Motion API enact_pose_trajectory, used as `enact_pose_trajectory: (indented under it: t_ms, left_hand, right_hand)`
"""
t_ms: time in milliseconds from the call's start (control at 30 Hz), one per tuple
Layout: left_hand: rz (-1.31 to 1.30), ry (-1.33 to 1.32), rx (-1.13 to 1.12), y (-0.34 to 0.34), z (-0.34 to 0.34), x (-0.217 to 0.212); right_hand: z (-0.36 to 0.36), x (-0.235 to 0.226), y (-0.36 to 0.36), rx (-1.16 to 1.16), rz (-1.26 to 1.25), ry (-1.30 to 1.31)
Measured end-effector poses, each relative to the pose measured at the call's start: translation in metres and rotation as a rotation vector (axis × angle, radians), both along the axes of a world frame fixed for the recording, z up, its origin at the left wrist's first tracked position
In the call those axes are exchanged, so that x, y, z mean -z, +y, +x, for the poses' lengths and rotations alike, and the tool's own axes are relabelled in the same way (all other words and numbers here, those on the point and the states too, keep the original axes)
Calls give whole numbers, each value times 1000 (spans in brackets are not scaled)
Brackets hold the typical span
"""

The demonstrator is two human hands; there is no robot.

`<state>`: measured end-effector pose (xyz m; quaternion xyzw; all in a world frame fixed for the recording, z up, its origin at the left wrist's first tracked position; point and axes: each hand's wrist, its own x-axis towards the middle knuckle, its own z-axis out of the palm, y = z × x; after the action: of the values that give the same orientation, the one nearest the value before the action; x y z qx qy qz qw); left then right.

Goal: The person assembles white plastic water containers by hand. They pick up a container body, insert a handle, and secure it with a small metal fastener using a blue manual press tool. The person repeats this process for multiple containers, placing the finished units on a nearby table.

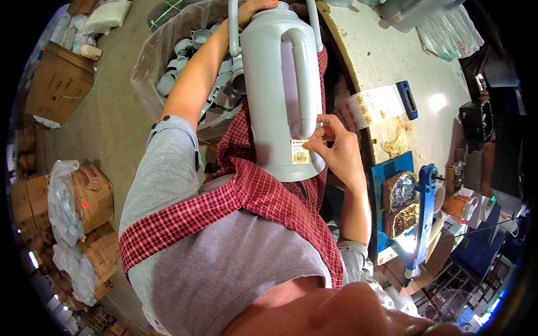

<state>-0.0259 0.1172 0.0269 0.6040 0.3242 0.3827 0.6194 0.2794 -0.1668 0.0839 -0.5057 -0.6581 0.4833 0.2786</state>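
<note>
A pale grey thermos flask (272,95) lies across my lap, its neck pointing away from me. It has a side handle (302,84) and a raised carrying handle (233,28) by the neck. My left hand (253,11) holds the flask by the neck end; part of that hand is hidden behind it. Low on the flask's body, below the side handle, is a small white and yellow label (300,152). My right hand (337,150) pinches the label's right edge between thumb and finger, against the flask.
Left of the flask, a plastic-lined container (147,78) holds many grey plastic parts. A worktable (414,73) on the right bears a label sheet (364,109), a blue-ended tool (408,101) and a blue lever device (426,218). Cardboard boxes (61,81) stand at the far left.
</note>
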Motion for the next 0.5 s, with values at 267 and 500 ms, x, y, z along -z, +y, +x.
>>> enact_pose_trajectory:
  t_ms: [267, 500]
  left_hand:
    - [-42, -7, 38, -12, -2, -2]
    - [-165, -146, 22, -30, 29, -24]
  right_hand:
    - [-7, 1, -24, 4, 602, -413]
    - [-1, 38, -43, 131, -421, 570]
